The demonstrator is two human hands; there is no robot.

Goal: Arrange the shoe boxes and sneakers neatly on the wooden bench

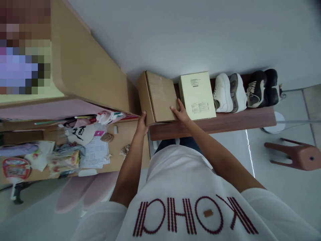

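On my right I see white shoes (223, 93) next to black shoes (257, 87). A red-brown stool (304, 155) is on that side too. On my left, a tabletop (126, 132) has papers (95, 152), a white cap (84, 134) and a round red fan (16, 169) on it.

Rectangular brown cardboard box (162, 90), centre: plain brown, faint pale patch
Rectangular pale-yellow cardboard carton (197, 93), right of centre: black printed text
Low white shoes (225, 95), upper right: white, some grey
Black lace-up shoes (272, 87), upper right: black, cream trim
Long wooden bench (225, 124), right of centre: reddish brown
White short-sleeved shirt (180, 182), bottom: dark-red dotted lettering
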